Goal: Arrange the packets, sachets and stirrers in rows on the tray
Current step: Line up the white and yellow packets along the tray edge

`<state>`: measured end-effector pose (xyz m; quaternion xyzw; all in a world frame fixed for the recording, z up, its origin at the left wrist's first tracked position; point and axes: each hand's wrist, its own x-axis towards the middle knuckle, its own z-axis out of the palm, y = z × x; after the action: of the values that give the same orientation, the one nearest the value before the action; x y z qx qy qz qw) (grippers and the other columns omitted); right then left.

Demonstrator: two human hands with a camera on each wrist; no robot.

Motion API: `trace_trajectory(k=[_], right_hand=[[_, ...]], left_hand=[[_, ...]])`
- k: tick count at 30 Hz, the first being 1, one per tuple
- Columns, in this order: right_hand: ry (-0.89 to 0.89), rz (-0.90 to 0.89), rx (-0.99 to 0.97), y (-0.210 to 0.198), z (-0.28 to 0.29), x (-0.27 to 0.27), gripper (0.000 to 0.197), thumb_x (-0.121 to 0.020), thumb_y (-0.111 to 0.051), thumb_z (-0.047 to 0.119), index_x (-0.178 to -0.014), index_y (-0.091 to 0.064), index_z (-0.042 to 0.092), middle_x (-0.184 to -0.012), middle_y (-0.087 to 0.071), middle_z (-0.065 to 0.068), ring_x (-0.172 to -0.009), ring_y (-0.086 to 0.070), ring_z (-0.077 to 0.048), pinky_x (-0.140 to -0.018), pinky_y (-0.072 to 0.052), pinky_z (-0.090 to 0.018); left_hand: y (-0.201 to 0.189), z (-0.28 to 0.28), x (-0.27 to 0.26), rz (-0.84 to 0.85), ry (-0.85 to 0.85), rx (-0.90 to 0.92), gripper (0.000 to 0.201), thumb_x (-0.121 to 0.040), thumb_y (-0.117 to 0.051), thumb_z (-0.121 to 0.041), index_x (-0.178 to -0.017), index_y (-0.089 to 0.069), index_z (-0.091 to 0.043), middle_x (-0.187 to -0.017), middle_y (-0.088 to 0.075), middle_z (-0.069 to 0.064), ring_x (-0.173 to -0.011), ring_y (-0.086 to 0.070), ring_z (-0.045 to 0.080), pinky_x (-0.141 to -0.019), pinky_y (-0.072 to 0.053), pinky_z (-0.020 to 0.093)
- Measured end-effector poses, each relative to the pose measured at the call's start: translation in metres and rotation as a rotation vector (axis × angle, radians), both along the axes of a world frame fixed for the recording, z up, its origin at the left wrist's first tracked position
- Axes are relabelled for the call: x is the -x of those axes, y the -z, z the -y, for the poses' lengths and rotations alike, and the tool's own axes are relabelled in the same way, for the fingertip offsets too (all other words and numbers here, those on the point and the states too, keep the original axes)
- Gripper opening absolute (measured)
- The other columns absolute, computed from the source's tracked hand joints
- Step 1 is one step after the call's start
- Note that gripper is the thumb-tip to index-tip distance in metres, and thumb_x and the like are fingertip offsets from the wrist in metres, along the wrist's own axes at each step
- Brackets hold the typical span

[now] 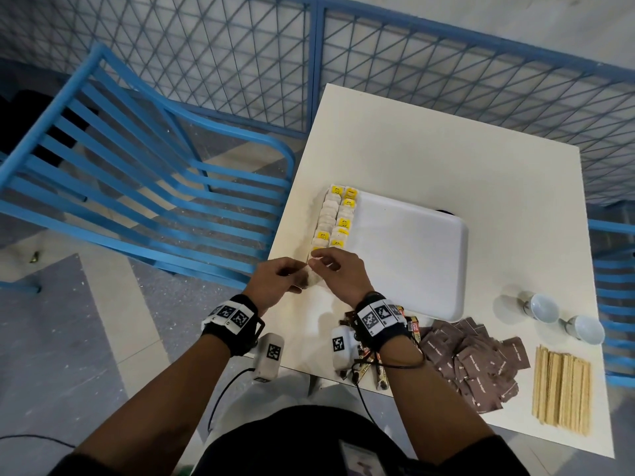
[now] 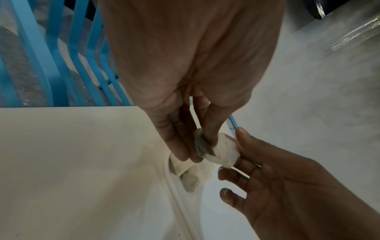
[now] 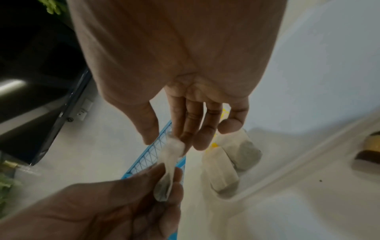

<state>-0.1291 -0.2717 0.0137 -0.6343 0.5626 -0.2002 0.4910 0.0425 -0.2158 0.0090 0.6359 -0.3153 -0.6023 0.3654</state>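
Note:
A white tray lies in the middle of the table, with two rows of tea bags, some with yellow tags, along its left edge. Over the tray's near left corner both hands hold one tea bag between them. My left hand pinches its lower part, thumb against fingers. My right hand pinches its upper end. Laid tea bags sit just beyond on the tray. Brown sachets, wooden stirrers and stick packets lie on the table's near side.
Two small white cups stand near the table's right edge. A blue slatted chair is left of the table, and a blue mesh fence runs behind it. The tray's right part is bare.

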Motion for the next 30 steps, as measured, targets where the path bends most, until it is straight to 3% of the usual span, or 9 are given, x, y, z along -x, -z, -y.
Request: trace_trajectory(k=[4,9,15,22,30], right_hand=[[-0.015,-0.048,0.090,-0.005,-0.003,0.002,0.005,-0.088,-0.073,0.018,-0.091,-0.076,0.017,-0.088,-0.074,0.004,-0.071,-0.059,0.004,-0.069,-0.040,-0.003],[-0.058,0.039,0.187,-0.015,-0.005,0.001,0.011,-0.090,-0.070,0.013,-0.096,-0.078,0.018,-0.094,-0.073,0.005,-0.077,-0.060,-0.001,-0.075,-0.042,-0.007],[-0.053,0.076,0.164,-0.022,-0.007,0.004,0.016,-0.085,-0.077,0.012,-0.101,-0.077,0.014,-0.086,-0.072,0.000,-0.073,-0.060,0.004,-0.072,-0.040,-0.004],[-0.090,0.064,0.253,-0.025,-0.005,0.008,0.004,-0.082,-0.078,0.014,-0.085,-0.076,0.016,-0.086,-0.072,0.004,-0.072,-0.059,-0.007,-0.071,-0.043,-0.012],[-0.098,0.081,0.221,-0.023,-0.002,0.013,0.005,-0.082,-0.078,0.017,-0.086,-0.079,0.020,-0.085,-0.072,0.006,-0.074,-0.061,-0.012,-0.072,-0.045,-0.014]], left_hand=[[-0.001,-0.003,0.004,0.008,-0.068,0.027,0.007,-0.092,-0.068,0.001,-0.094,-0.069,-0.005,-0.084,-0.073,0.013,-0.076,-0.071,0.023,-0.077,-0.061,0.036],[-0.003,-0.005,0.009,-0.019,-0.003,0.022,0.024,-0.089,-0.071,0.002,-0.113,-0.067,0.000,-0.102,-0.073,0.016,-0.084,-0.072,0.024,-0.080,-0.062,0.039],[-0.002,-0.011,0.014,-0.072,0.017,0.036,0.012,-0.089,-0.071,0.003,-0.101,-0.073,0.003,-0.099,-0.074,0.024,-0.085,-0.072,0.025,-0.086,-0.061,0.038],[0.002,-0.014,0.018,-0.064,0.024,-0.009,0.022,-0.085,-0.080,-0.008,-0.103,-0.073,0.002,-0.098,-0.074,0.023,-0.085,-0.073,0.028,-0.085,-0.061,0.040],[-0.003,-0.014,0.022,-0.056,0.047,-0.020,0.022,-0.085,-0.081,-0.011,-0.102,-0.074,0.000,-0.098,-0.076,0.020,-0.092,-0.074,0.031,-0.084,-0.061,0.039]])
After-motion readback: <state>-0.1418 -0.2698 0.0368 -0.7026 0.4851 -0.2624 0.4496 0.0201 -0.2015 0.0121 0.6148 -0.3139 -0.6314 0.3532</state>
